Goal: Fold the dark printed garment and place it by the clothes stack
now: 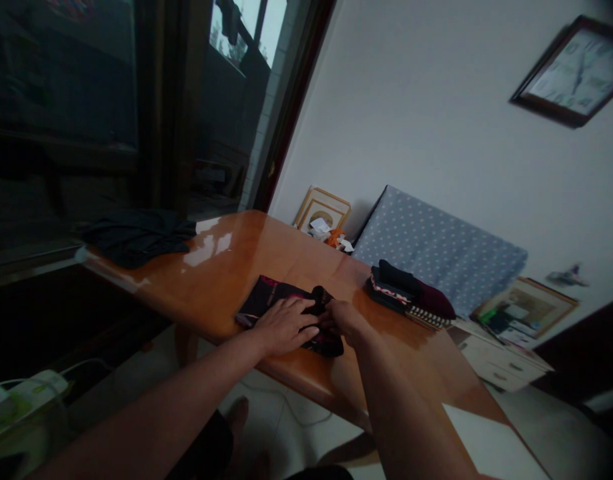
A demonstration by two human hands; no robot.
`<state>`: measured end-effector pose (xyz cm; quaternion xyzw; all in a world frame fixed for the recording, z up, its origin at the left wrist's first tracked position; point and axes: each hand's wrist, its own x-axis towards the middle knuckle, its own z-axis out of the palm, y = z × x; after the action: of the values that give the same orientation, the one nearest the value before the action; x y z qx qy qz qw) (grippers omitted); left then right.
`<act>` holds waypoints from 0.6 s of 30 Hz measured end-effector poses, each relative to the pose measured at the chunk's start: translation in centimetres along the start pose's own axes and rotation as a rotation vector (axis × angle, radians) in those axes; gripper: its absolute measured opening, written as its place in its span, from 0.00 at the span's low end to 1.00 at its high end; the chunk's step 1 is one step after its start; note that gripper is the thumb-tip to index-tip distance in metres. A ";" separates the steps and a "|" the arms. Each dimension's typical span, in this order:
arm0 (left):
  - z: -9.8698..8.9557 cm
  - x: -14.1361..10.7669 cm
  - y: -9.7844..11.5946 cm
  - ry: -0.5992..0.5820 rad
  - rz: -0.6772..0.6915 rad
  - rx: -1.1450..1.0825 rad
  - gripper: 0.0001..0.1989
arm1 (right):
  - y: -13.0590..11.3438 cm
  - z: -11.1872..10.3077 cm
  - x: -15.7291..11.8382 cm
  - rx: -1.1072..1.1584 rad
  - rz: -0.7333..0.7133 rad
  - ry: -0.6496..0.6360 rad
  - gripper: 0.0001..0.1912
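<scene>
Nearest, the left hand (285,327) lies flat and spread on a black garment (266,300) with a red print, at the middle of the frame; the right hand (345,321) sits just beside it, fingers bunched at the garment's far edge, though whether they pinch cloth I cannot tell; the garment lies on the wooden table (226,267), already folded into a rough flat oblong, its edges uneven; to the right, a dark folded stack (393,287) looks finished; at left, a black cloth (136,237) lies loose and unfolded; beyond, a dotted board (436,247) leans against the wall (411,120), a clock (573,72) at upper right.
</scene>
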<state>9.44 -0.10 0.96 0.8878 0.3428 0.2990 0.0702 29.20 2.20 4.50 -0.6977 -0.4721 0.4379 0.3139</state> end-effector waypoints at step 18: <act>-0.2 0.0 -0.1 0.016 0.010 -0.003 0.11 | 2.4 2.7 2.8 -0.871 -0.590 0.226 0.28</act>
<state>9.26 -0.05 1.05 0.8870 0.3385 0.3068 0.0672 28.16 4.01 0.46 -0.6439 -0.7493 0.0170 0.1536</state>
